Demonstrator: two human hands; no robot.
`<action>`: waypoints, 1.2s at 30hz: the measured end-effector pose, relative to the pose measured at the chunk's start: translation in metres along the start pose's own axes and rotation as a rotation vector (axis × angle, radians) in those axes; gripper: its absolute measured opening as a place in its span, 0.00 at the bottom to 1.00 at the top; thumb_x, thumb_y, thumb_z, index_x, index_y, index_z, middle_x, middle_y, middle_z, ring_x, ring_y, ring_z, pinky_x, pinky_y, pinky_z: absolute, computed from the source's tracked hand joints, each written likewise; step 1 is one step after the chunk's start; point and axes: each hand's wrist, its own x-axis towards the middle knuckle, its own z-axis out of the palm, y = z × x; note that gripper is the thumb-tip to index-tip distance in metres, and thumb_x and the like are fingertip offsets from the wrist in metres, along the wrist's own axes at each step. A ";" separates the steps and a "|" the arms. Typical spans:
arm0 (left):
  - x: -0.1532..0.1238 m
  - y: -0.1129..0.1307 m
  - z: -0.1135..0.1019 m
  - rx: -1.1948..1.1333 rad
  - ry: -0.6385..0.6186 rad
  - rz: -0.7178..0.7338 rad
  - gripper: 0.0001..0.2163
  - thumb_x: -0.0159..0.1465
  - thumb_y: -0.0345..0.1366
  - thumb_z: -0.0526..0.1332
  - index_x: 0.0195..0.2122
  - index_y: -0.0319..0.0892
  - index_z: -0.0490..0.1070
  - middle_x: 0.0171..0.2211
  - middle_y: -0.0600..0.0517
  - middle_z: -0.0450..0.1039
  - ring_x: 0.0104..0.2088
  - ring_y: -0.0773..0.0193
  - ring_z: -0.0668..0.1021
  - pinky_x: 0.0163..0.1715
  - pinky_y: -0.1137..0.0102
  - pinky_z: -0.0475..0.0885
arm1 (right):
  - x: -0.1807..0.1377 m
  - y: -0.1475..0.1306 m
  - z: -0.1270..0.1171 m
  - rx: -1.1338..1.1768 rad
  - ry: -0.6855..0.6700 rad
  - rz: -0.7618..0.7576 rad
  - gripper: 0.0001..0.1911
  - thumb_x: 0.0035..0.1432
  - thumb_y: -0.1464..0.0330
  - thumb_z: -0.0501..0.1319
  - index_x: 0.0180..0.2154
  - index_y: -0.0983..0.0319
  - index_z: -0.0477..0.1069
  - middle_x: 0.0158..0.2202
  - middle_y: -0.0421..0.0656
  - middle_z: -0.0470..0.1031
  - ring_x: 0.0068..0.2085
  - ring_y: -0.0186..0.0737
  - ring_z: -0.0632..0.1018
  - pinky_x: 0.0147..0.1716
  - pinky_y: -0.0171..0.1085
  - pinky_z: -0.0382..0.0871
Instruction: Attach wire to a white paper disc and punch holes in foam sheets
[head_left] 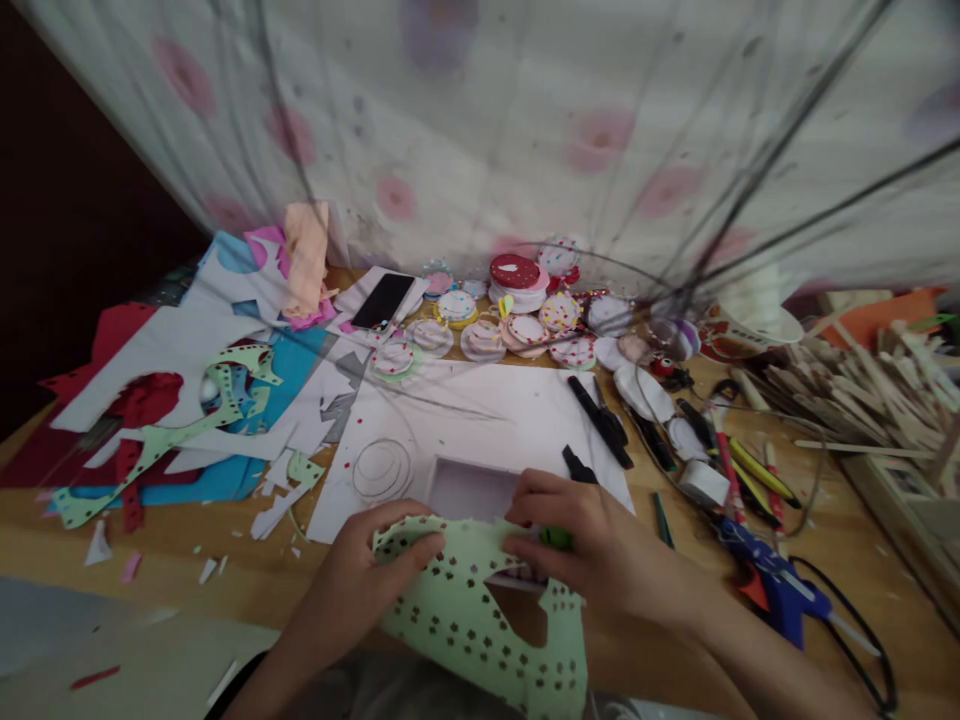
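A light green sheet (442, 625) of paper, punched with rows of small flower-shaped holes and cut with a large curved opening, is held above the near edge of the wooden worktop (255, 565). The hands are kept apart on it: its upper left edge is clamped between the thumb and fingers of the left hand (375, 560), and its upper edge, farther right, is pinched by the right hand (589, 540). A bright green object (555, 538) is seen between the right thumb and fingers; whether it is gripped cannot be told.

Just beyond the sheet, a shallow pale tray (476, 484) is set on a white paper (465, 400), partly covered by the hands. Behind the paper, decorated round discs (560, 312) are clustered beside a phone (385, 300). To the left, coloured papers (296, 375) are heaped, with light green offcuts (165, 435) laid over them. To the right, a black pen (600, 422), a blue glue gun (772, 575), a printed paper bowl (731, 335) and many wooden sticks (870, 370) are spread. The background is filled by a flower-patterned curtain (480, 110).
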 end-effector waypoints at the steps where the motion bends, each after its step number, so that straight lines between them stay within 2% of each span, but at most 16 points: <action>1: 0.000 -0.001 0.000 -0.004 0.003 -0.012 0.09 0.56 0.43 0.62 0.33 0.43 0.74 0.34 0.52 0.77 0.38 0.58 0.77 0.39 0.70 0.71 | 0.001 0.001 -0.001 0.066 -0.005 -0.008 0.11 0.63 0.65 0.55 0.30 0.62 0.70 0.31 0.40 0.69 0.31 0.32 0.71 0.29 0.31 0.62; 4: 0.000 -0.001 -0.002 -0.007 -0.005 -0.022 0.09 0.56 0.43 0.62 0.34 0.43 0.74 0.33 0.52 0.77 0.37 0.59 0.77 0.38 0.70 0.72 | 0.003 0.004 -0.002 0.257 -0.037 -0.010 0.15 0.63 0.64 0.55 0.25 0.62 0.67 0.26 0.37 0.65 0.28 0.30 0.68 0.28 0.30 0.61; 6: -0.003 0.001 -0.006 0.013 0.025 0.047 0.09 0.58 0.41 0.61 0.37 0.45 0.73 0.37 0.52 0.77 0.38 0.60 0.77 0.39 0.70 0.73 | 0.003 0.006 -0.002 0.322 -0.049 0.006 0.16 0.63 0.64 0.55 0.24 0.62 0.65 0.24 0.36 0.64 0.27 0.30 0.66 0.28 0.30 0.61; 8: -0.007 0.008 -0.011 0.099 0.121 0.228 0.11 0.60 0.38 0.60 0.45 0.47 0.70 0.44 0.52 0.75 0.43 0.60 0.76 0.44 0.68 0.72 | 0.003 0.006 -0.003 0.334 -0.053 0.023 0.16 0.63 0.64 0.55 0.24 0.62 0.65 0.24 0.36 0.64 0.27 0.30 0.66 0.28 0.30 0.61; 11: -0.011 0.025 -0.016 0.383 0.239 0.644 0.17 0.60 0.34 0.61 0.50 0.49 0.66 0.50 0.51 0.71 0.51 0.57 0.71 0.55 0.59 0.62 | 0.004 0.006 -0.003 0.312 -0.048 0.033 0.15 0.63 0.63 0.55 0.26 0.62 0.68 0.26 0.37 0.66 0.28 0.30 0.67 0.28 0.31 0.62; 13: -0.010 0.037 -0.014 0.549 0.166 0.856 0.15 0.60 0.35 0.62 0.49 0.48 0.67 0.49 0.50 0.72 0.51 0.56 0.71 0.57 0.56 0.59 | 0.004 0.005 -0.003 0.305 -0.055 0.018 0.14 0.62 0.63 0.55 0.27 0.62 0.69 0.26 0.38 0.68 0.29 0.31 0.69 0.30 0.31 0.63; 15: -0.004 0.046 -0.008 0.624 0.040 0.937 0.13 0.61 0.37 0.61 0.47 0.44 0.68 0.45 0.48 0.74 0.47 0.56 0.73 0.52 0.58 0.64 | 0.005 0.003 -0.004 0.319 -0.059 0.009 0.13 0.62 0.63 0.56 0.28 0.62 0.70 0.26 0.37 0.68 0.30 0.31 0.69 0.31 0.31 0.63; 18: 0.008 0.050 0.004 0.676 -0.080 0.921 0.07 0.64 0.35 0.58 0.42 0.41 0.71 0.34 0.49 0.76 0.37 0.58 0.75 0.42 0.60 0.69 | 0.005 0.001 -0.005 0.333 -0.064 0.028 0.14 0.62 0.63 0.56 0.26 0.62 0.68 0.24 0.36 0.66 0.28 0.31 0.67 0.29 0.30 0.62; 21: 0.014 0.045 0.009 0.662 -0.133 0.859 0.06 0.65 0.34 0.57 0.36 0.40 0.72 0.29 0.51 0.74 0.32 0.60 0.74 0.36 0.63 0.67 | 0.003 -0.001 -0.007 0.301 -0.080 0.066 0.13 0.61 0.63 0.56 0.26 0.62 0.68 0.23 0.35 0.65 0.26 0.30 0.66 0.26 0.29 0.60; 24: 0.015 0.040 0.009 0.624 -0.180 0.799 0.07 0.65 0.32 0.56 0.31 0.40 0.72 0.27 0.52 0.73 0.31 0.61 0.73 0.35 0.64 0.65 | 0.001 -0.004 -0.009 0.206 -0.069 0.105 0.07 0.59 0.63 0.59 0.35 0.60 0.70 0.26 0.36 0.69 0.27 0.30 0.68 0.26 0.29 0.60; 26: 0.015 0.039 0.008 0.601 -0.181 0.762 0.07 0.65 0.31 0.56 0.30 0.40 0.72 0.28 0.52 0.73 0.31 0.61 0.73 0.35 0.65 0.65 | 0.000 -0.006 -0.008 0.104 -0.018 0.091 0.10 0.56 0.63 0.62 0.40 0.59 0.69 0.31 0.37 0.71 0.30 0.32 0.71 0.29 0.30 0.63; 31: 0.015 0.039 0.006 0.532 -0.149 0.655 0.05 0.63 0.31 0.59 0.31 0.41 0.73 0.28 0.52 0.74 0.33 0.60 0.74 0.35 0.66 0.65 | -0.002 -0.009 -0.002 -0.143 0.097 -0.044 0.07 0.61 0.65 0.57 0.40 0.59 0.68 0.41 0.44 0.71 0.36 0.37 0.74 0.34 0.34 0.65; 36: 0.015 0.037 0.006 0.457 -0.150 0.618 0.04 0.61 0.30 0.61 0.30 0.41 0.73 0.28 0.53 0.75 0.33 0.61 0.75 0.34 0.68 0.66 | -0.004 -0.003 0.006 -0.284 0.157 -0.159 0.10 0.64 0.64 0.53 0.43 0.59 0.70 0.41 0.45 0.73 0.36 0.37 0.75 0.34 0.36 0.65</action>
